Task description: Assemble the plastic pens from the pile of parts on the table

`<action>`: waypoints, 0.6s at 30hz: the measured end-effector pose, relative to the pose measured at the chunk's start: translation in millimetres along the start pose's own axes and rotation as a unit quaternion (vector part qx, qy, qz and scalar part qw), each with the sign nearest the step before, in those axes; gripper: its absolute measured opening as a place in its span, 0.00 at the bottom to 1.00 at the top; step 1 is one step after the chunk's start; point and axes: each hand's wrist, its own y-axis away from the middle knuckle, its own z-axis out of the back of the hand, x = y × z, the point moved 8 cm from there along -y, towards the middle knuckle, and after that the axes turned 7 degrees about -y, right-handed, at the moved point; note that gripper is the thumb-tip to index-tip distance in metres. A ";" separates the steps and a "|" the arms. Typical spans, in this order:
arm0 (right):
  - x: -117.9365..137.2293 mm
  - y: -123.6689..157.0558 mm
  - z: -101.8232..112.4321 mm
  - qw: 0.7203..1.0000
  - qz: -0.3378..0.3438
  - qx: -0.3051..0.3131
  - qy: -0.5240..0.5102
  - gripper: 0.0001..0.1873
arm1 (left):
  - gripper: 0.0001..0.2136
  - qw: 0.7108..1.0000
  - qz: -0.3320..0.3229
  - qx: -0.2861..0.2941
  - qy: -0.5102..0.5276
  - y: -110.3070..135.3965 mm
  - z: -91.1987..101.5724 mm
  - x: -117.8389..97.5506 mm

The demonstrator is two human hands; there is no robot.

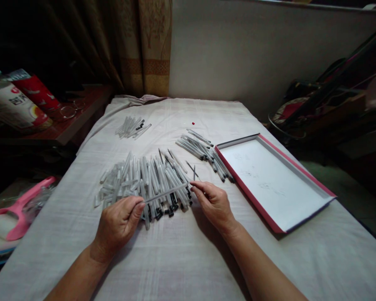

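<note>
My left hand (120, 221) pinches one end of a clear pen barrel (166, 193), held level just above the big pile of pen barrels (144, 182) on the white cloth. My right hand (213, 202) is closed at the barrel's other end, fingertips pinched near a thin refill (191, 168) lying by the pile. A second group of pens (203, 152) lies to the right of the pile and a smaller bunch (132, 127) sits farther back.
A shallow white box lid with a red rim (301, 167) lies open at the right of the table. A tiny red cap (193, 123) sits at the back. Packages stand on a wooden shelf (78, 121) at left; a pink tool (21, 205) lies below.
</note>
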 end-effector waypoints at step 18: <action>-31.6 3.1 27.2 0.920 -0.220 -0.136 -0.293 0.15 | 0.08 0.999 -0.002 -0.011 -0.045 1.3 9.7 10.6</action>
